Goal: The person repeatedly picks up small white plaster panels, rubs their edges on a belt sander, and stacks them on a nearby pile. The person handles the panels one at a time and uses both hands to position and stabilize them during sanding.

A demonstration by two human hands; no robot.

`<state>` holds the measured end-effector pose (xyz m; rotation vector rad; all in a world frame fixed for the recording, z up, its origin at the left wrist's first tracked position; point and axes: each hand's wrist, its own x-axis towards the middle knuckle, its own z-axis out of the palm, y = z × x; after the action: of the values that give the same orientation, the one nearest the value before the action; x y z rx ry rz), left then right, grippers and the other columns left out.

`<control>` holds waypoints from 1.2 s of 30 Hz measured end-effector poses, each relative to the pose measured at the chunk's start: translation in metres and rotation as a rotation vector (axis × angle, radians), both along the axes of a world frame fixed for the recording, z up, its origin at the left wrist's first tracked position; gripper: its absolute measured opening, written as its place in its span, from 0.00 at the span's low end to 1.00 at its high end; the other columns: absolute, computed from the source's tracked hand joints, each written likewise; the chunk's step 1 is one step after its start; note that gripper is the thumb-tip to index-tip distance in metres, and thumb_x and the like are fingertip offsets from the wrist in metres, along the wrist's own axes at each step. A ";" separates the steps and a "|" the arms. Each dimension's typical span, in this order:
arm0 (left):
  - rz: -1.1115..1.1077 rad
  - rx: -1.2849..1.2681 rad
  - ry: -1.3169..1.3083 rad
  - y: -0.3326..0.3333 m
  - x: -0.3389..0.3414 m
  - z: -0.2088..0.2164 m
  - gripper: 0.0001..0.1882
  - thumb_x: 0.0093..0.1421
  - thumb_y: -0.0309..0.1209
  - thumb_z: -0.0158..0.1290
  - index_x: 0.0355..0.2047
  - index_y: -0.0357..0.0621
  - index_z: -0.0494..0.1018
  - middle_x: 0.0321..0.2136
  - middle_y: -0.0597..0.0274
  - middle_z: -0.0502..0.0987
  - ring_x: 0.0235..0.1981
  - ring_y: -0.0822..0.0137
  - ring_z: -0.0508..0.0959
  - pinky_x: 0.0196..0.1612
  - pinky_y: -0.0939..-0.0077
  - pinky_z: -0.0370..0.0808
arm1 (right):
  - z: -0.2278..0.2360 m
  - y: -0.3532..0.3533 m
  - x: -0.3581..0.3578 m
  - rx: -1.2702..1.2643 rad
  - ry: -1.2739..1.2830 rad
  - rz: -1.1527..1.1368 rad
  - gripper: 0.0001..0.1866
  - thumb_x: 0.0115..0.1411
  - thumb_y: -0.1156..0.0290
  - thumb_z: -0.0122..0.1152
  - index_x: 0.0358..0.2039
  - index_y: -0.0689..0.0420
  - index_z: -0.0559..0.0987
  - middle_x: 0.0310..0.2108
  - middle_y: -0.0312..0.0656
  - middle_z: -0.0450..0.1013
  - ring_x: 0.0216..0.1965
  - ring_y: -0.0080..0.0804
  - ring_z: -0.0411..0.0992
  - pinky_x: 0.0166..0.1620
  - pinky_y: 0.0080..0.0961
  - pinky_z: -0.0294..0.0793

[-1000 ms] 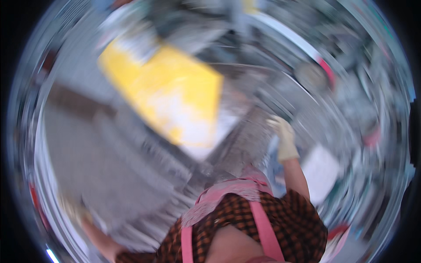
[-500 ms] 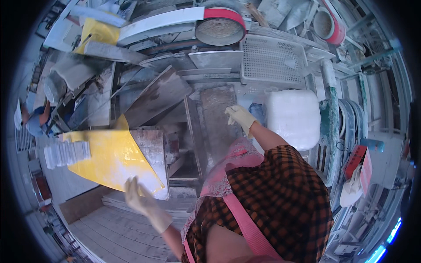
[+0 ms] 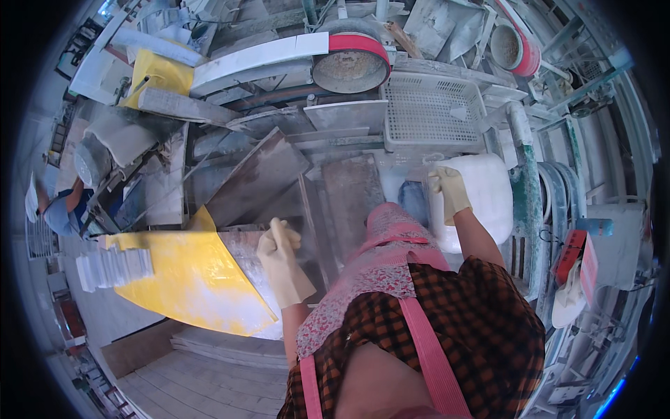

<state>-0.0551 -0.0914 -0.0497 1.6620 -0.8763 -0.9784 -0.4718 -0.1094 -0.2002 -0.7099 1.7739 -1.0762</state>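
Note:
My left hand, in a pale rubber glove, hovers just right of a yellow sheet dusted with white powder. Its fingers are loosely bent and apart, with nothing visible in them. My right hand, gloved alike, is over the left part of a glossy white block with rounded corners. The fingers there are bent and slightly apart; whether they touch the block I cannot tell. Between my hands lies a worn brown board. A stack of thin white pieces rests on the sheet's left end.
A pale perforated plastic crate stands beyond the block. Behind it runs a white strip meeting a red-rimmed round drum. Dusty boards lean at middle left. A green-and-white metal post stands right. Another person is at far left.
My left hand has moved up and right, away from the yellow sheet's lower edge. My right hand has shifted right, from above the brown board to the white block. My body has turned rightward.

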 end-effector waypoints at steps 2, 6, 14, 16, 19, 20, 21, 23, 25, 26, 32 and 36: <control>-0.129 -0.008 -0.069 -0.024 -0.001 -0.004 0.20 0.69 0.40 0.54 0.32 0.31 0.80 0.23 0.58 0.80 0.27 0.72 0.77 0.33 0.76 0.72 | 0.001 0.000 -0.008 -0.026 -0.045 -0.074 0.18 0.72 0.61 0.51 0.34 0.60 0.82 0.18 0.36 0.73 0.19 0.21 0.69 0.28 0.18 0.68; -0.302 -0.144 -0.245 -0.097 -0.014 -0.007 0.14 0.68 0.32 0.53 0.45 0.32 0.80 0.34 0.53 0.84 0.38 0.66 0.82 0.45 0.72 0.76 | -0.014 -0.017 -0.021 -0.039 -0.083 -0.184 0.19 0.73 0.58 0.53 0.34 0.60 0.82 0.18 0.35 0.73 0.19 0.21 0.69 0.29 0.19 0.69; -0.572 -0.396 -0.698 -0.327 -0.100 -0.006 0.20 0.67 0.32 0.54 0.55 0.34 0.76 0.49 0.44 0.81 0.52 0.52 0.81 0.57 0.65 0.73 | -0.055 -0.110 -0.078 -0.143 -0.281 -0.338 0.21 0.71 0.54 0.56 0.42 0.60 0.83 0.24 0.37 0.79 0.25 0.23 0.74 0.34 0.23 0.73; -0.598 -0.374 -0.863 -0.404 -0.129 -0.017 0.21 0.66 0.36 0.54 0.53 0.34 0.77 0.48 0.42 0.81 0.51 0.49 0.81 0.56 0.63 0.73 | -0.081 -0.135 -0.093 -0.098 -0.250 -0.408 0.21 0.71 0.53 0.56 0.43 0.60 0.83 0.25 0.37 0.80 0.27 0.23 0.76 0.35 0.21 0.74; -0.598 -0.177 -1.148 -0.501 -0.171 -0.040 0.19 0.65 0.41 0.55 0.39 0.33 0.80 0.41 0.40 0.82 0.45 0.45 0.82 0.48 0.59 0.75 | -0.129 -0.177 -0.126 0.056 -0.241 -0.469 0.21 0.70 0.54 0.56 0.43 0.62 0.83 0.25 0.40 0.80 0.26 0.25 0.77 0.36 0.21 0.75; -0.600 -0.138 -1.253 -0.520 -0.182 -0.052 0.19 0.66 0.41 0.55 0.34 0.33 0.79 0.36 0.41 0.82 0.40 0.44 0.81 0.44 0.57 0.75 | -0.144 -0.189 -0.139 0.029 -0.275 -0.443 0.21 0.69 0.54 0.58 0.42 0.61 0.83 0.24 0.40 0.80 0.27 0.26 0.78 0.36 0.23 0.74; -0.589 -0.097 -1.352 -0.533 -0.189 -0.062 0.20 0.66 0.41 0.55 0.29 0.33 0.78 0.31 0.42 0.81 0.35 0.43 0.79 0.40 0.56 0.74 | -0.158 -0.197 -0.152 0.067 -0.283 -0.465 0.21 0.68 0.54 0.58 0.41 0.62 0.83 0.25 0.41 0.80 0.28 0.26 0.78 0.37 0.23 0.74; -0.605 -0.121 -1.362 -0.543 -0.185 -0.077 0.19 0.68 0.41 0.54 0.27 0.37 0.73 0.23 0.54 0.76 0.25 0.54 0.74 0.32 0.60 0.70 | -0.187 -0.210 -0.180 0.142 -0.302 -0.489 0.21 0.67 0.54 0.59 0.41 0.63 0.83 0.26 0.43 0.81 0.29 0.25 0.80 0.39 0.22 0.74; -0.576 -0.109 -0.765 -0.528 -0.165 -0.084 0.20 0.71 0.44 0.52 0.28 0.42 0.67 0.22 0.68 0.63 0.24 0.70 0.61 0.28 0.69 0.64 | -0.220 -0.223 -0.211 0.204 -0.237 -0.546 0.21 0.66 0.55 0.58 0.41 0.63 0.83 0.25 0.45 0.81 0.30 0.29 0.81 0.41 0.25 0.76; -0.602 -0.045 -0.840 -0.533 -0.155 -0.083 0.19 0.71 0.44 0.51 0.30 0.44 0.66 0.24 0.71 0.62 0.26 0.73 0.62 0.29 0.72 0.63 | -0.241 -0.230 -0.228 0.230 -0.204 -0.577 0.21 0.65 0.56 0.57 0.41 0.64 0.82 0.25 0.46 0.81 0.30 0.31 0.81 0.41 0.27 0.76; -0.730 0.152 -1.212 -0.531 -0.154 -0.046 0.21 0.72 0.50 0.48 0.36 0.43 0.63 0.28 0.67 0.59 0.31 0.69 0.63 0.38 0.71 0.67 | -0.376 -0.272 -0.331 0.409 0.428 -0.380 0.25 0.63 0.50 0.56 0.49 0.58 0.81 0.42 0.56 0.80 0.45 0.56 0.77 0.50 0.45 0.74; -0.592 0.334 -1.207 -0.517 -0.207 -0.041 0.24 0.66 0.48 0.55 0.41 0.39 0.62 0.36 0.62 0.63 0.39 0.61 0.68 0.53 0.69 0.68 | -0.422 -0.315 -0.380 0.477 0.761 -0.460 0.39 0.57 0.43 0.64 0.62 0.56 0.73 0.53 0.53 0.76 0.53 0.54 0.74 0.57 0.44 0.72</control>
<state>-0.2618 -0.6085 -0.0907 2.3440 -2.1743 -0.3817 -0.8520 -0.4247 -0.6225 -0.4367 2.8256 -0.6285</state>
